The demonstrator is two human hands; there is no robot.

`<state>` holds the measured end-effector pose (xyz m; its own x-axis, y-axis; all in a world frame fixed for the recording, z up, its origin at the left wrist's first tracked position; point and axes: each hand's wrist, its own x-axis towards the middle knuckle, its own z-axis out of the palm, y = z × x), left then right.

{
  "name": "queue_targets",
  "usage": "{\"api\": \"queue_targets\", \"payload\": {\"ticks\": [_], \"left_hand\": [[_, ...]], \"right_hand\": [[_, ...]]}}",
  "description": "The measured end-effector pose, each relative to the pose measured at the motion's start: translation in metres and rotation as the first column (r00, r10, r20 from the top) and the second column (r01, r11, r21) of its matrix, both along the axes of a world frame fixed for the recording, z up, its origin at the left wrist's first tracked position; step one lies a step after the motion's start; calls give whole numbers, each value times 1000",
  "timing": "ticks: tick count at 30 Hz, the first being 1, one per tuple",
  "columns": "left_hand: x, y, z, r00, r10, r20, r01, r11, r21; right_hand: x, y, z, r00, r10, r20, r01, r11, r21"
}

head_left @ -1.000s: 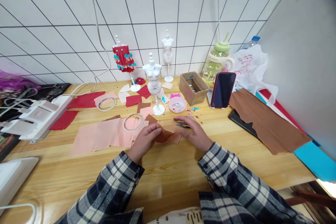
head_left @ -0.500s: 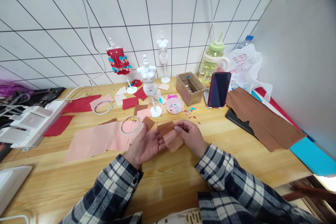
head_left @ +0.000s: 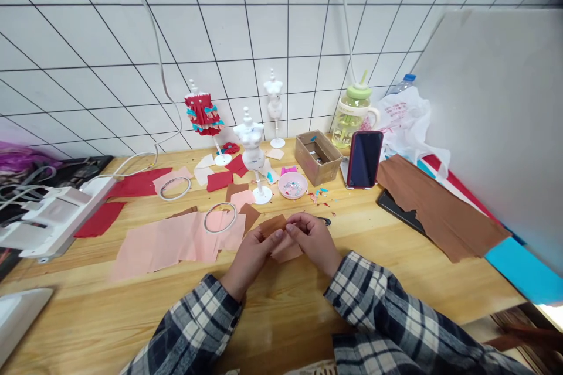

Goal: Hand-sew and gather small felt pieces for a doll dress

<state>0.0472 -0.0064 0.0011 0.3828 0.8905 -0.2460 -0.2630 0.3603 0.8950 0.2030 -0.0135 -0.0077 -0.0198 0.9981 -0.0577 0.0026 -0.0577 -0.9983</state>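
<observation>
A small piece of brown and pink fabric (head_left: 287, 250) hangs between my hands over the table. My left hand (head_left: 254, 252) is closed on its left side, thumb on top. With a pinch of thumb and fingers, my right hand (head_left: 313, 240) grips the upper right part of the same piece. Fingers cover some of the cloth. Just beyond stands a bare white mini dress form (head_left: 252, 143). To the left, a metal ring (head_left: 220, 218) lies on a long pink fabric strip (head_left: 169, 240), beside a brown scrap (head_left: 250, 218).
Behind are a dress form in a red ruffled dress (head_left: 204, 112), another bare form (head_left: 274, 102), a pink dish of beads (head_left: 293, 186) and a cardboard box (head_left: 318, 158). A propped phone (head_left: 365, 159) and brown cloth (head_left: 440, 208) sit right; a power strip (head_left: 65, 217) left.
My left hand has turned over from palm up and closed its thumb onto the fabric. My right hand keeps its pinch. The camera view has tilted up slightly, and a dark small tool shows behind my right hand.
</observation>
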Motion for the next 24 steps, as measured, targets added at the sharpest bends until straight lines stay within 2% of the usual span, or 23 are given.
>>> {"api": "queue_targets", "payload": {"ticks": [2,4,5,7,10,12,13,15,18,20,22,24], "left_hand": [[1,0,0,998,45,-32,-45,999,0],[0,1,-1,995,98,-32,-98,995,-14],[-1,2,-2,993,118,-24,-119,993,-16],[-4,3,-4,991,131,-3,-131,991,-20],[-6,4,-6,993,117,14,-116,992,-43],[-7,4,-6,993,120,7,-120,991,-60],[-6,4,-6,992,126,5,-126,990,-64],[-6,4,-7,992,127,14,-125,990,-71],[-7,4,-8,993,110,43,-106,991,-87],[-7,5,-8,992,119,50,-114,989,-91],[-6,5,-7,989,142,51,-137,987,-85],[-5,5,-6,983,170,68,-165,983,-79]], "right_hand": [[5,1,3,993,6,120,-13,999,53],[15,4,9,948,-67,311,15,986,166],[22,6,11,888,-134,439,23,968,248],[33,10,14,696,-230,681,-26,939,344],[42,14,11,459,-229,859,-74,953,294],[42,15,7,382,-191,904,-86,967,240],[42,15,5,372,-176,911,-90,970,225],[41,15,3,398,-148,906,-103,973,205],[38,14,4,491,-128,862,-129,967,218],[35,11,7,603,-121,788,-100,969,225],[29,7,9,737,-72,672,-53,985,164],[22,1,10,815,-23,579,-43,994,100]]}}
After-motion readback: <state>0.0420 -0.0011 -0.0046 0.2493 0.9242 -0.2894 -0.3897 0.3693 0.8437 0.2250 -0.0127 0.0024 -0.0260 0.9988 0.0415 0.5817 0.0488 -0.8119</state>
